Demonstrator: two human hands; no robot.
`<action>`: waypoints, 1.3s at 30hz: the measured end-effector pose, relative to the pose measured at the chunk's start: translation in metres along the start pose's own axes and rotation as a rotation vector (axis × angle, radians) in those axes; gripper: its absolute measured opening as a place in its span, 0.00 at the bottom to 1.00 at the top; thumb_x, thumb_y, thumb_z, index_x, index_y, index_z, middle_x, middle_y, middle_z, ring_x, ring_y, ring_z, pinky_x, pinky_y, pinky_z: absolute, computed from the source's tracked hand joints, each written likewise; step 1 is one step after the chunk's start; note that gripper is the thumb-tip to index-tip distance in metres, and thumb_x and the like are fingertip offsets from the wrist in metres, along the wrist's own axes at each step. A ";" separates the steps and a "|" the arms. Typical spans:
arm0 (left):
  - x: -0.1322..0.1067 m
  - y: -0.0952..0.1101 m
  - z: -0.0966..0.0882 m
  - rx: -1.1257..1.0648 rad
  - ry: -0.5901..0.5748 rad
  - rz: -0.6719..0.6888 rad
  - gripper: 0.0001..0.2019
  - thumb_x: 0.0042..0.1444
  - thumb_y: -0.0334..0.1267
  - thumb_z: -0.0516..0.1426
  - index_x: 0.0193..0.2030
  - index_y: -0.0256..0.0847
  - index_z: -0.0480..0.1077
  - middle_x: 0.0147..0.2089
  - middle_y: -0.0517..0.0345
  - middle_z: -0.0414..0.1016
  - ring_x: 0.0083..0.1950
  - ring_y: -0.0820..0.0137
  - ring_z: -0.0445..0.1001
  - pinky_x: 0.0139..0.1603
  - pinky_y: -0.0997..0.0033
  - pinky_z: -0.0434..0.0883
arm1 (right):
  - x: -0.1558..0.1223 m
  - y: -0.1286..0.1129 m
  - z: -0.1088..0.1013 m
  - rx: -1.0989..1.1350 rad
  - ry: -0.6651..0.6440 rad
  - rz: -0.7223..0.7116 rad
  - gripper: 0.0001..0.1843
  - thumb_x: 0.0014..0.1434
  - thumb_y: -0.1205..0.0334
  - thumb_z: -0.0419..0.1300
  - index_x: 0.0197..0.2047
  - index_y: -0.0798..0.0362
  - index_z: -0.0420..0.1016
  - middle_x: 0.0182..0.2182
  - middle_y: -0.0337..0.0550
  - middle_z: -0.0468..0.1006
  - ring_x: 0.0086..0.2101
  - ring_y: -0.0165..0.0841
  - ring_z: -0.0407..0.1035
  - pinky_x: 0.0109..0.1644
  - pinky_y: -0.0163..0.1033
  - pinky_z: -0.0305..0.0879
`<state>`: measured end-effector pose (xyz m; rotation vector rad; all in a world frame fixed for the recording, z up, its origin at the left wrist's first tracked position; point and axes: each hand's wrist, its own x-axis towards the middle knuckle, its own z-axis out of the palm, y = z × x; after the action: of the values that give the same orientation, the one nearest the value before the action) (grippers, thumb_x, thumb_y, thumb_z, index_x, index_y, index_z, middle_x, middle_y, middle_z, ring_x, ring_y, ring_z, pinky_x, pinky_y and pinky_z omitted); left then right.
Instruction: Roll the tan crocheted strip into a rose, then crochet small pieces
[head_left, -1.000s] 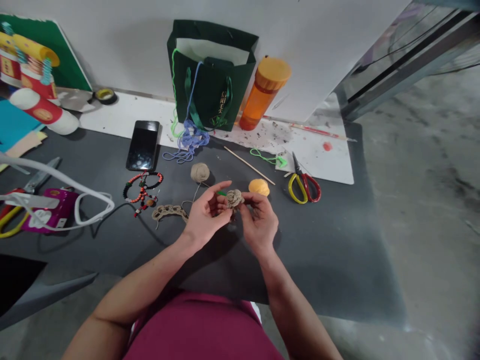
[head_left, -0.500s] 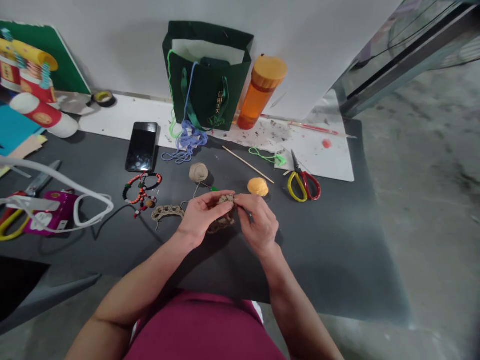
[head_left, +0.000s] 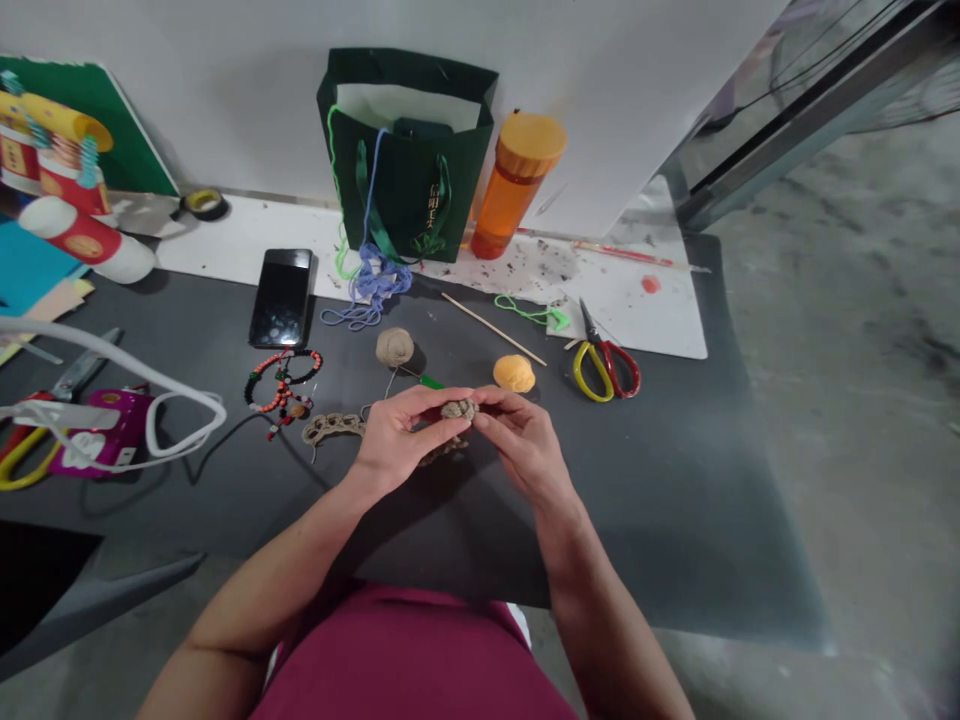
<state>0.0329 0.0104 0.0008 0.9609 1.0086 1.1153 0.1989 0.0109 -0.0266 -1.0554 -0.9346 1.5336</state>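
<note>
My left hand and my right hand meet over the dark table, both pinching a small beige crocheted piece between their fingertips. A strand from it runs back toward a beige yarn ball. A green crochet hook lies just behind my left fingers. A beige crocheted strip lies left of my left hand. A small orange crocheted ball sits just beyond my right hand.
Yellow-and-red scissors, a thin wooden stick, a bead bracelet and a black phone lie around. A green gift bag and an orange bottle stand at the wall. White cable and a pink box lie at the left.
Both hands have lowered toward the table and closed tighter around the crocheted piece, which now shows less between the fingers.
</note>
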 end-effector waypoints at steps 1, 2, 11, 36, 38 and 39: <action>0.000 0.000 -0.001 0.027 -0.020 0.024 0.13 0.46 0.33 0.70 0.41 0.47 0.85 0.39 0.55 0.83 0.39 0.69 0.79 0.41 0.71 0.77 | 0.000 -0.001 -0.001 0.010 -0.007 0.016 0.18 0.45 0.49 0.77 0.36 0.48 0.84 0.35 0.39 0.83 0.35 0.31 0.76 0.41 0.36 0.75; 0.000 0.000 -0.002 0.057 -0.040 0.046 0.13 0.47 0.33 0.69 0.42 0.47 0.85 0.38 0.55 0.83 0.40 0.69 0.79 0.42 0.71 0.77 | 0.000 -0.002 -0.002 0.013 -0.023 0.035 0.18 0.44 0.49 0.78 0.36 0.48 0.83 0.35 0.40 0.83 0.34 0.31 0.76 0.41 0.37 0.74; -0.002 -0.002 -0.001 0.187 -0.045 0.083 0.25 0.46 0.32 0.69 0.54 0.47 0.80 0.42 0.56 0.80 0.43 0.69 0.77 0.48 0.69 0.77 | -0.001 0.000 0.000 0.002 -0.028 0.011 0.19 0.49 0.46 0.75 0.37 0.49 0.80 0.33 0.39 0.80 0.35 0.32 0.74 0.42 0.37 0.73; -0.018 -0.008 0.022 0.394 0.145 0.232 0.12 0.60 0.37 0.62 0.50 0.46 0.82 0.44 0.51 0.86 0.39 0.63 0.80 0.48 0.63 0.76 | 0.000 0.018 0.004 0.129 0.086 0.020 0.21 0.48 0.42 0.73 0.37 0.46 0.76 0.32 0.40 0.81 0.34 0.36 0.75 0.44 0.43 0.75; -0.015 -0.008 0.021 0.338 0.167 0.229 0.10 0.58 0.36 0.62 0.45 0.44 0.83 0.43 0.52 0.85 0.40 0.64 0.80 0.48 0.64 0.76 | -0.001 0.017 0.011 0.143 0.146 -0.004 0.21 0.47 0.44 0.74 0.37 0.46 0.75 0.34 0.40 0.80 0.35 0.35 0.74 0.45 0.42 0.74; -0.013 -0.008 0.022 0.297 0.182 0.221 0.09 0.57 0.35 0.63 0.42 0.44 0.84 0.42 0.52 0.85 0.40 0.64 0.80 0.46 0.64 0.76 | -0.001 0.017 0.015 0.143 0.178 -0.024 0.20 0.47 0.45 0.74 0.37 0.46 0.75 0.34 0.39 0.80 0.35 0.34 0.73 0.46 0.42 0.73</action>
<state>0.0537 -0.0060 0.0007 1.2482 1.2632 1.2754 0.1801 0.0059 -0.0377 -1.0543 -0.7020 1.4380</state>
